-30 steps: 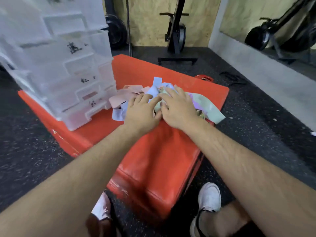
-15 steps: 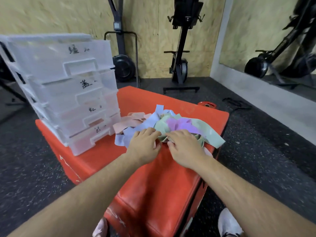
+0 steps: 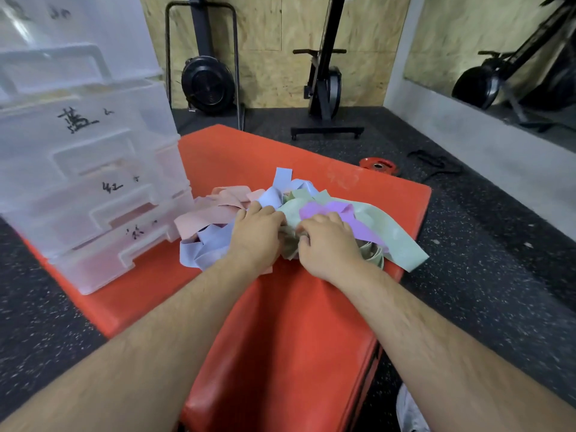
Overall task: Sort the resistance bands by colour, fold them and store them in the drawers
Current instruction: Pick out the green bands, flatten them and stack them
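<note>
Soft, even light falls from overhead, bright enough that colours read cleanly, leaving only faint shadows under the bands (image 3: 402, 244) and a pale sheen on the red padded box (image 3: 280, 322) towards its far right corner. The translucent drawers (image 3: 93, 188) at the box's left edge are washed out by glare and smeared, their handwritten labels soft, and the speckled floor (image 3: 40, 322) beside them streaks. The wide lens slants the wall (image 3: 396, 73) lines at the sides and swells both forearms (image 3: 149, 353) along the bottom, where sharpness falls off.
</note>
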Tool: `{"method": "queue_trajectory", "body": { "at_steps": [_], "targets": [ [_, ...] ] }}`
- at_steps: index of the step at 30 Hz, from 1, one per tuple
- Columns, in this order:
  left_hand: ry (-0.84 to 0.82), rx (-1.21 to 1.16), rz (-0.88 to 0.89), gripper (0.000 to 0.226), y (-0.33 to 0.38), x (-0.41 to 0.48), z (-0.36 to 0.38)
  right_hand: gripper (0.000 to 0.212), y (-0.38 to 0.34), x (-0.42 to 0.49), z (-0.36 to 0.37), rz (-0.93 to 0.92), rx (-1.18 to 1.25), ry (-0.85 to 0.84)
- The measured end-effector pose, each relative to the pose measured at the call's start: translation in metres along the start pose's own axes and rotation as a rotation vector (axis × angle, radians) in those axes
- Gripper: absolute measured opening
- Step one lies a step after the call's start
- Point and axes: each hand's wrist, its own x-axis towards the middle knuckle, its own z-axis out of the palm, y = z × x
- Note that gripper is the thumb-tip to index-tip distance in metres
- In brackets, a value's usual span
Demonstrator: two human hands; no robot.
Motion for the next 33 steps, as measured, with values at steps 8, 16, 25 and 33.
{"method": "queue_trajectory", "body": {
  "at_steps": [8,16,25,33],
  "targets": [
    [0.191,-0.454,-0.06,0.014,-0.009,-0.017,-0.043,0.048,-0.006,-0.011,-0.012,-0.003,0.174,0.065],
    [0.414,-0.593,-0.065,0.017,-0.019,-0.032,-0.101,0.04,-0.024,-0.009,-0.027,-0.146,0.513,0.218],
    [0.47,-0.556,-0.017,0.017,-0.024,-0.058,-0.131,0.023,-0.057,-0.033,-0.042,-0.161,0.714,0.051],
    [0.325,-0.667,0.107,0.031,-0.017,-0.076,-0.135,0.037,-0.066,-0.038,-0.061,0.033,1.024,0.089]
  ]
}}
